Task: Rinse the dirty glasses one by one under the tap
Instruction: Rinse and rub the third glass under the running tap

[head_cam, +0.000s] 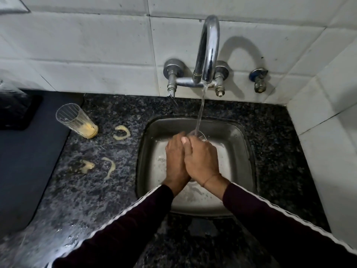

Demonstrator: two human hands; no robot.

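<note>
Both hands are together over the steel sink (pixel 237 151). My left hand (pixel 176 157) and my right hand (pixel 201 157) wrap round a clear glass (pixel 200 134), of which only the rim shows past the fingers. Water runs from the chrome tap (pixel 209 47) in a thin stream into that glass. A second glass (pixel 77 120), ribbed and with yellow residue at its bottom, stands on the dark granite counter (pixel 96 190) to the left of the sink.
Yellow ring-shaped stains (pixel 121 132) and smears (pixel 109 167) mark the counter between the dirty glass and the sink. A dark mat (pixel 29 161) lies at far left. White tiled walls close in behind and on the right. A small valve (pixel 258 80) sticks out right of the tap.
</note>
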